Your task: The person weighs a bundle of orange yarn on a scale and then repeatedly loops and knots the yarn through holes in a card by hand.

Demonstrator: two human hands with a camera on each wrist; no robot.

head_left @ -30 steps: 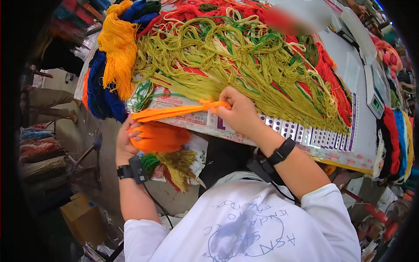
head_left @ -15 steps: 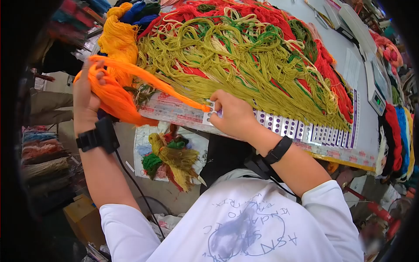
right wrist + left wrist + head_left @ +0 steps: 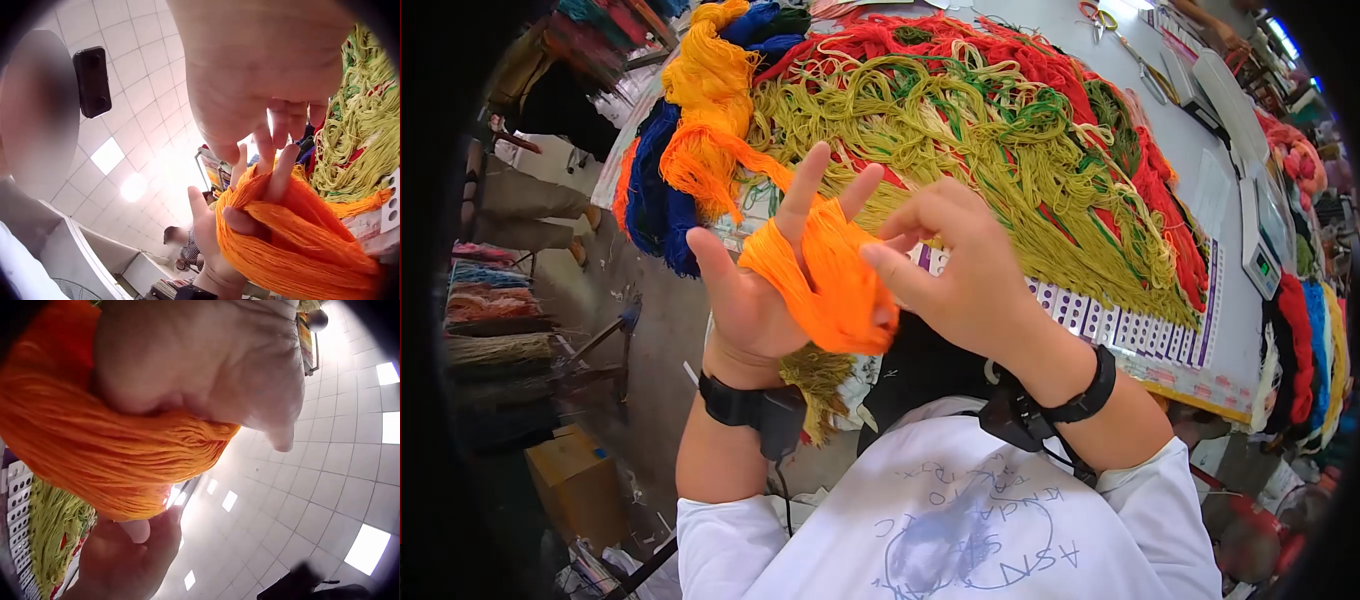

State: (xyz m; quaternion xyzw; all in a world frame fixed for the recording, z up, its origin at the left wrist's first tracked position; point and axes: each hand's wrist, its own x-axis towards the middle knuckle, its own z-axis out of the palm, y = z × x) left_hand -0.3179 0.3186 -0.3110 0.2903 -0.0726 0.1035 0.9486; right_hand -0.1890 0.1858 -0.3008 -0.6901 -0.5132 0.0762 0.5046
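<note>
A bright orange yarn skein (image 3: 840, 290) is looped over the left hand (image 3: 750, 305), whose fingers stand spread with strands between them. The left wrist view shows the orange strands (image 3: 119, 450) lying across that palm. Beside the skein is the right hand (image 3: 975, 275), fingers bent and thumb near the strands; contact is unclear. In the right wrist view nothing shows between the right hand's (image 3: 269, 69) thumb and fingers. An olive-green yarn spread (image 3: 1000, 170) covers much of the table behind both hands.
White punched cards (image 3: 1100, 310) line the table's near edge. Yellow-orange yarn (image 3: 710, 90) and dark blue yarn (image 3: 662, 180) hang at the left corner. Scissors (image 3: 1145, 65) and a scale (image 3: 1260, 235) are at the right. Below the left wrist lies an olive bundle (image 3: 818, 385).
The left hand has come back from the far left toward the middle, and its fingers have spread. The right hand has left the card at the table edge and moved nearer the orange skein.
</note>
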